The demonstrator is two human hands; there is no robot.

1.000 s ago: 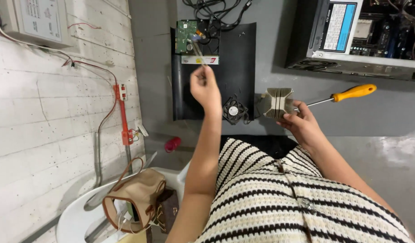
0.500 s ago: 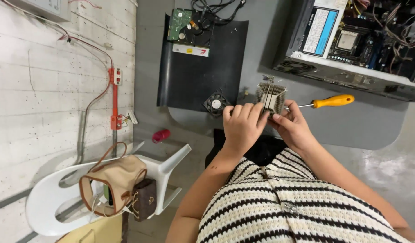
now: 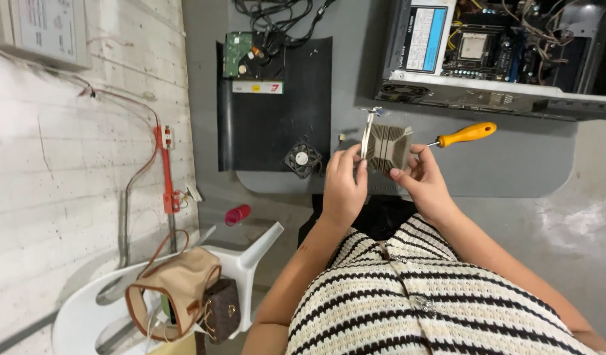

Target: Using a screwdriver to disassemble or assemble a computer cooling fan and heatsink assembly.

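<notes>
In the head view, a ribbed metal heatsink (image 3: pixel 388 147) is held between the left hand (image 3: pixel 344 183) and the right hand (image 3: pixel 422 181), each grip closed on it, just beside the black mat (image 3: pixel 273 125) on the grey table (image 3: pixel 513 164). On the mat's far end a white and red rectangular label (image 3: pixel 257 87) is seen below a green circuit board (image 3: pixel 238 54). The open computer case (image 3: pixel 500 56) right of the mat is cut off. A blue-and-white label (image 3: pixel 421 39) is stuck on its power supply.

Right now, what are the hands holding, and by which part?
Both hands hold a finned metal heatsink: left hand at its left edge, right hand at its lower right corner.
</notes>
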